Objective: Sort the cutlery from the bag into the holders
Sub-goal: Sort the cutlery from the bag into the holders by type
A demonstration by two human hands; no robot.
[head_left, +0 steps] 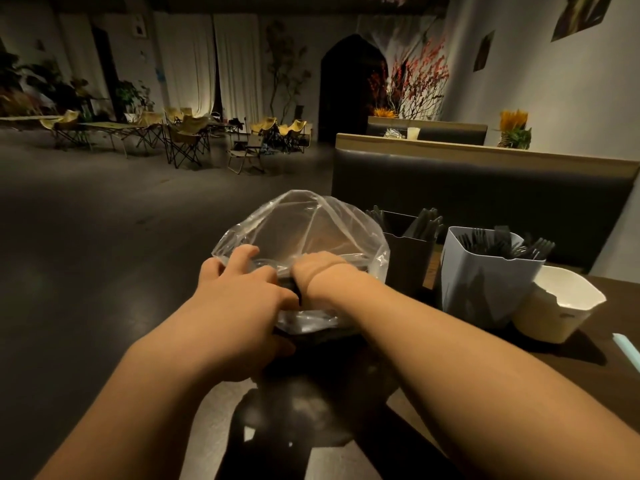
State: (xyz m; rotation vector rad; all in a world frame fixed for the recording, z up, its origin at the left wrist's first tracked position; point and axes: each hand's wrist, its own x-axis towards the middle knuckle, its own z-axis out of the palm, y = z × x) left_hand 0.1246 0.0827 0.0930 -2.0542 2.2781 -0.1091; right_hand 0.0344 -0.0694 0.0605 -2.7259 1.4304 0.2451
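Note:
A clear plastic bag stands on the dark table just ahead of me, its mouth puffed open. My left hand grips the bag's near rim on the left. My right hand reaches down into the bag; its fingers are hidden inside, so what they hold cannot be seen. To the right stand three holders: a dark one with black cutlery, a grey one full of black forks, and a white one that looks empty.
A dark booth seat back rises behind the holders. A pale green strip lies at the table's right edge. Open floor lies to the left, with folding chairs far off.

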